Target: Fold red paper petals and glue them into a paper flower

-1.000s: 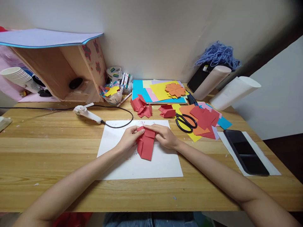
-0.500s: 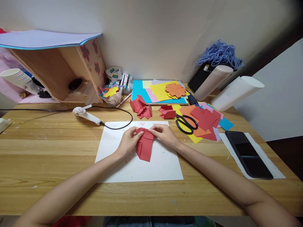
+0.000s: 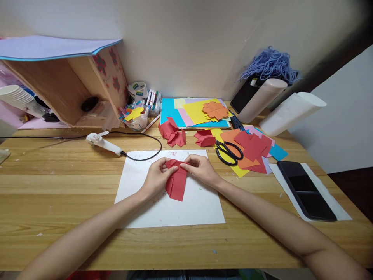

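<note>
Wood tabletop (image 3: pixel 70 186), white sheet (image 3: pixel 198 206), grey wall (image 3: pixel 180 46) — left hand (image 3: pixel 156 177) and right hand (image 3: pixel 203 169) pinching folded red paper (image 3: pixel 178 187).

Left grip (image 3: pixel 159 174) and right grip (image 3: pixel 201 169) both pinching some folded red paper (image 3: pixel 177 186), white sheet (image 3: pixel 201 210) underneath them, black scissors (image 3: pixel 223 147) off past the right grip.

The red paper (image 3: pixel 177 186) was creased and partly folded, its long flat portion pointing nearward over the white sheet (image 3: pixel 198 212).
</note>
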`<state>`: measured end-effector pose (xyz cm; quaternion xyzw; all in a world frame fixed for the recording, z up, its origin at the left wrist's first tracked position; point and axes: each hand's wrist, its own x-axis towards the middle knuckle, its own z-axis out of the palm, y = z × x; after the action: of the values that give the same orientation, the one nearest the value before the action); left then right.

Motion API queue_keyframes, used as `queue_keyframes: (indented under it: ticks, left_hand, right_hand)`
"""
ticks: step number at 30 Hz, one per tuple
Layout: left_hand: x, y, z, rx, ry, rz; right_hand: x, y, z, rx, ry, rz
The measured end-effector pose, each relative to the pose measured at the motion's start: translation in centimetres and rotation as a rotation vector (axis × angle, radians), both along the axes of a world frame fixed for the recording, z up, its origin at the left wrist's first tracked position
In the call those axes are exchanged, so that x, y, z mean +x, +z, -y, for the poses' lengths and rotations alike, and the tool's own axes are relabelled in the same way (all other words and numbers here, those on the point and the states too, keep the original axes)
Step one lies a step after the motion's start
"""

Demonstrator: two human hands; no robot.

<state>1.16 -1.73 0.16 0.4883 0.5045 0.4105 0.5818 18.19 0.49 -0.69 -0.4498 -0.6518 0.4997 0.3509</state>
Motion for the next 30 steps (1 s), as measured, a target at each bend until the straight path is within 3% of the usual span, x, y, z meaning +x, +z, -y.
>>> queue_keyframes:
  ticks: [6, 16, 21, 30]
  left_hand:
    - [0.1, 0.2, 0.1, -0.001, -0.022, -0.044]
    - [-0.1, -0.5, 0.2, 0.011, -0.071, -0.158]
    - [0.1, 0.1, 0.3, 0.023, -0.104, -0.122]
    - [0.0, 0.4, 0.5, 0.059, -0.055, -0.142]
  right_hand:
    - [0.0, 0.7, -0.1, 0.019, 0.014, -0.019]
    - [-0.4, 0.4, 0.5, 0.042, -0.045, 0.003]
    - [-0.6, 0.5, 0.8, 0.079, -0.072, 0.007]
    - [-0.7, 0.2, 0.9, 0.087, -0.027, 0.026]
